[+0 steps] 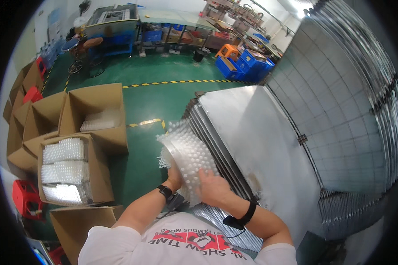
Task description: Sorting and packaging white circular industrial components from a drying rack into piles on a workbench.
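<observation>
A curved bundle of thin translucent sheets with rows of white round dots (188, 152) stands bent in front of my body. My left hand (174, 176) grips its left edge, the fingers partly hidden behind the sheets. Against the dotted face rests my right hand (213, 189), its fingers stretched out over the surface. Just right of the bundle is a stack of flat metal-framed racks (256, 128) with a pale grey top, tilted in the view. More dotted sheets (65, 170) lie in stacked rows inside an open cardboard box (101, 170) to my left.
Another open carton (124, 119) behind holds a few clear sheets (102, 120). Upright wire-mesh racks (331, 97) rise at the right. A red plastic stool (25, 198) stands at the left, and blue crates (252, 66) sit across the green floor (148, 104).
</observation>
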Available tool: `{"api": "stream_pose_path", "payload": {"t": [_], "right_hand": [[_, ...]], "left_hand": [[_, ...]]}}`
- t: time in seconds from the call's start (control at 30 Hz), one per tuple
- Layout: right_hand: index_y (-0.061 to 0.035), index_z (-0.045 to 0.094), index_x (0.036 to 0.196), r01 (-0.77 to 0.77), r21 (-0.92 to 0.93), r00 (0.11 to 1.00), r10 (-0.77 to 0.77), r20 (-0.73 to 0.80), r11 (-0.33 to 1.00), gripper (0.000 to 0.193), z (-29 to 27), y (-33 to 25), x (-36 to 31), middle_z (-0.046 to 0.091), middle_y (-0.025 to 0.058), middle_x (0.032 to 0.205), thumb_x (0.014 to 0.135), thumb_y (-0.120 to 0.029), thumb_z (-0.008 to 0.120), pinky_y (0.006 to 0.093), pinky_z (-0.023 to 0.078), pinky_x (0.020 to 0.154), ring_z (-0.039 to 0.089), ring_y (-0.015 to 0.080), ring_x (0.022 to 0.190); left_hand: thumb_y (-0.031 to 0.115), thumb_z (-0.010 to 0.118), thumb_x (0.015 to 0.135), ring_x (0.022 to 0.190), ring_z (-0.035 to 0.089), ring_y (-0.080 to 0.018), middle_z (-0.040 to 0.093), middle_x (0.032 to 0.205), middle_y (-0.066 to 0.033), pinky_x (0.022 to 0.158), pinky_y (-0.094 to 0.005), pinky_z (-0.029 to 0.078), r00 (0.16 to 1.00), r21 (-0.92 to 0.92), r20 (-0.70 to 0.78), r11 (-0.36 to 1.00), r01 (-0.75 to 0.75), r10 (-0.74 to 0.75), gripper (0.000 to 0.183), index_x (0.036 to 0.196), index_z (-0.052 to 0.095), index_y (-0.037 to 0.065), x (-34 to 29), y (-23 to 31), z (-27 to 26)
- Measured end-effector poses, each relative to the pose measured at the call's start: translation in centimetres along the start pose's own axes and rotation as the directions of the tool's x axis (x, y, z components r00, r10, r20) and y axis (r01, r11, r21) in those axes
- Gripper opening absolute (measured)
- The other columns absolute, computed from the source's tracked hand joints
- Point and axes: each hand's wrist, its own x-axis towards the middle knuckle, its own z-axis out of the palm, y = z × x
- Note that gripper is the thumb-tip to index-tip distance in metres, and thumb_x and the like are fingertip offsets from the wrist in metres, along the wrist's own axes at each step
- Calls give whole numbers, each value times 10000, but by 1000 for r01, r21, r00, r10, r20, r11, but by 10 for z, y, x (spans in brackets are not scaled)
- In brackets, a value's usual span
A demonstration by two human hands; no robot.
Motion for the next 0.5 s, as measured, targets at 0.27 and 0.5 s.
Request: {"api": "stream_pose_path", "payload": {"t": [0.27,0.5], "right_hand": [[6,452,1222,-41,289,739,224,-636,956,653,51,105,-80,414,272,1273,709,-297,721,487,353,946,433,432,1133],[-35,504,1180,-337,94,679,311,-665,937,523,133,175,-153,473,197,1234,696,-105,687,478,347,949,437,374,1151]], "left_hand": [[489,239,949,1256,397,-264,377,1399,-96,1058,-413,318,875,-269,472,926,264,-112,586,1378,327,100,-33,39,1],[479,237,952,1246,406,-259,388,1388,-97,1053,-409,325,846,-206,487,912,355,-219,577,1372,334,96,-14,52,-20]]}}
